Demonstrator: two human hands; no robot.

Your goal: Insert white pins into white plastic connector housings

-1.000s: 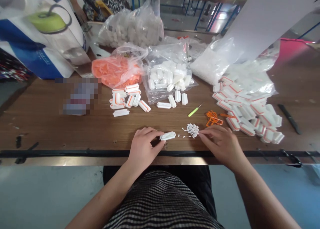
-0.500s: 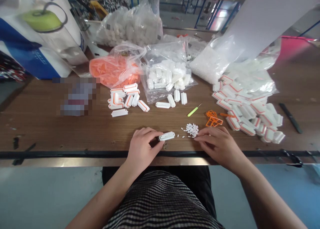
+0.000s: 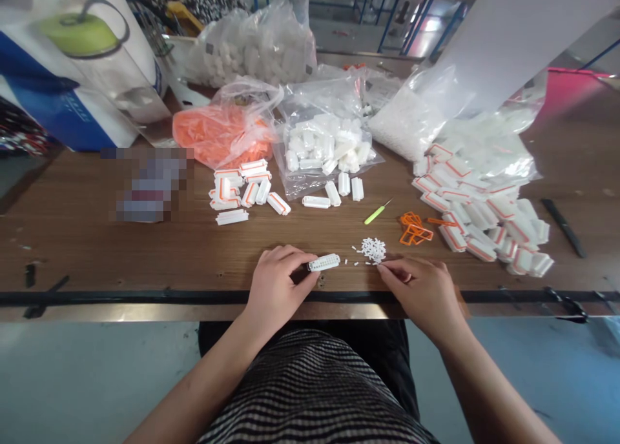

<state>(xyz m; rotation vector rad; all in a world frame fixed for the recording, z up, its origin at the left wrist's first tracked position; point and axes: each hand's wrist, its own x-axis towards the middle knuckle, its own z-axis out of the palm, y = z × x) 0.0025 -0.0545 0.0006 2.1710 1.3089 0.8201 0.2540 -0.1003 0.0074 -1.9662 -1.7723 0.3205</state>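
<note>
Between the thumb and fingers of my left hand (image 3: 278,282) is the left end of a white connector housing (image 3: 325,262), its face with rows of small holes turned up. To the right lies a small heap of tiny white plugs (image 3: 372,249), with a few stray ones between heap and housing. My right hand (image 3: 421,290) is at the heap's lower right edge, thumb and forefinger closed at the tips. Whether a plug is caught between them is too small to make out.
Behind the heap lie a green-handled pick (image 3: 374,215) and orange frames (image 3: 413,230). White housings with orange seals form a large pile (image 3: 479,211) at right and a smaller group (image 3: 249,189) at left. Bags of orange parts (image 3: 223,134) and white housings (image 3: 327,144) stand behind.
My right hand has turned and shifted slightly, its fingertips now at the heap's lower edge with the other fingers curled in. My left hand keeps the connector housing in the same place.
</note>
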